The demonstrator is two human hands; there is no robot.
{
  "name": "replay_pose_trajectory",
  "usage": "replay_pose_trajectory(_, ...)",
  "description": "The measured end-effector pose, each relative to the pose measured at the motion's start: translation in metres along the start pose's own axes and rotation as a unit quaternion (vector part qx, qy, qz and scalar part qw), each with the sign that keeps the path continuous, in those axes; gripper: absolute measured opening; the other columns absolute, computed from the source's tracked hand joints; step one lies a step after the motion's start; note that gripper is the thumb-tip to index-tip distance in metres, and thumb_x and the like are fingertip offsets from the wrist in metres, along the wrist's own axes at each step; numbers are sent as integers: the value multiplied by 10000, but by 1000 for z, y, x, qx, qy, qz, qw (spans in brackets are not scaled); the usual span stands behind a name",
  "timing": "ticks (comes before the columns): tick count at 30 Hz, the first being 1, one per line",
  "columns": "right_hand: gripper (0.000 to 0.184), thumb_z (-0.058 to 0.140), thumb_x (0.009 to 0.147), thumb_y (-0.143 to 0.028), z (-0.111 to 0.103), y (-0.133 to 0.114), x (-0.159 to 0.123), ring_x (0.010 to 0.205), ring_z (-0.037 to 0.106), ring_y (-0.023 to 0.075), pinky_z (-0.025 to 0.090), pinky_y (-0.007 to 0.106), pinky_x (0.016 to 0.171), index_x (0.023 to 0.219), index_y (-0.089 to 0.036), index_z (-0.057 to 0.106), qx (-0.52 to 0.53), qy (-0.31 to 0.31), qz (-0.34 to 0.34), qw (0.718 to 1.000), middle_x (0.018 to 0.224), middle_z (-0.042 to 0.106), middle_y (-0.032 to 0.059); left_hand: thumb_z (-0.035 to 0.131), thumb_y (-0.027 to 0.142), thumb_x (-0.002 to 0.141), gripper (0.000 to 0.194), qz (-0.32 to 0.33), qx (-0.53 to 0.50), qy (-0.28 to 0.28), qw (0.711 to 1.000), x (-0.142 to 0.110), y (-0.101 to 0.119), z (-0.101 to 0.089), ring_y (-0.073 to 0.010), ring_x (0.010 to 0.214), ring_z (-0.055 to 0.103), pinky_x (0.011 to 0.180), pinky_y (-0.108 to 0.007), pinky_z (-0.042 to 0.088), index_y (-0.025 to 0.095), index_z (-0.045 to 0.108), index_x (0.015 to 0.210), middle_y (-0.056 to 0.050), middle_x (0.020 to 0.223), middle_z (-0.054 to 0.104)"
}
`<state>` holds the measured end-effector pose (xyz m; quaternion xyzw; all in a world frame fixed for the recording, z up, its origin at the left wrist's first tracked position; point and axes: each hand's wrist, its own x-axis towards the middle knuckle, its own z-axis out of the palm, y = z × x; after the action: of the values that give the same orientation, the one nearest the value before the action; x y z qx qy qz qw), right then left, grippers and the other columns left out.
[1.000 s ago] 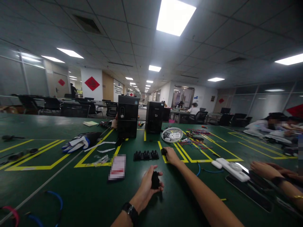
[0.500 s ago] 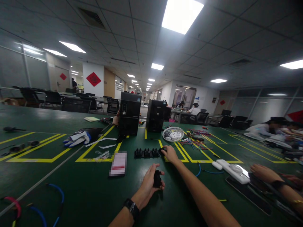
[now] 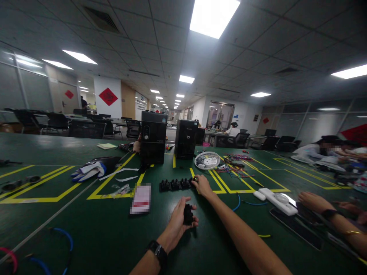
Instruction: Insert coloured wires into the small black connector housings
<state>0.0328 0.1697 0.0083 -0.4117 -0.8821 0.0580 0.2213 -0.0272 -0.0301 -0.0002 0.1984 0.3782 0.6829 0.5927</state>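
My left hand (image 3: 175,221) is curled, palm up, around dark black plastic parts (image 3: 188,214) above the green table. How many it holds I cannot tell. Farther forward, my right hand (image 3: 204,187) pinches at the right end of a row of similar black plastic parts (image 3: 175,185), which stand side by side with small upright prongs. The piece under its fingertips is partly hidden and seems to touch its neighbour. A pixelated white and red packet (image 3: 141,199) lies left of my left hand.
Two black computer towers (image 3: 154,137) stand beyond the row. A white basket (image 3: 207,160) and tangled wires (image 3: 236,165) are to the right. Gloves (image 3: 93,170) lie left. A white device (image 3: 279,201), a black phone-like slab (image 3: 295,227) and another person's hand (image 3: 312,202) are at right.
My right hand has brought its black part against the row's right end, so the row looks longer. The view has shifted slightly; my left hand keeps its hold.
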Motion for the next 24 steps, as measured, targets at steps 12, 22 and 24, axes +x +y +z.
replay_pose_trajectory(12,285,483,878,-298,-102,103,-58,1000,604,316,438,389,805,979,-112,673,-153,-45,192,969,1025,649,216,472,586,828,546,15,25,-22,999,-9,5,-4,-242,680,692,574,-425,561,230,375,1230,-188,1158,616)
replay_pose_trajectory(22,236,438,878,-233,-86,53,-82,973,623,268,422,386,827,983,-173,641,-143,-31,114,983,988,679,138,490,398,884,347,45,-60,55,996,-5,19,-10,-228,699,697,665,-380,561,131,506,1105,-148,894,688)
replay_pose_trajectory(24,221,433,888,-259,-74,11,-79,914,634,231,429,331,803,985,-189,619,-45,0,19,999,929,684,99,482,368,883,315,77,-78,78,991,-6,29,-17,-226,686,696,644,-370,556,144,518,1102,-105,840,680)
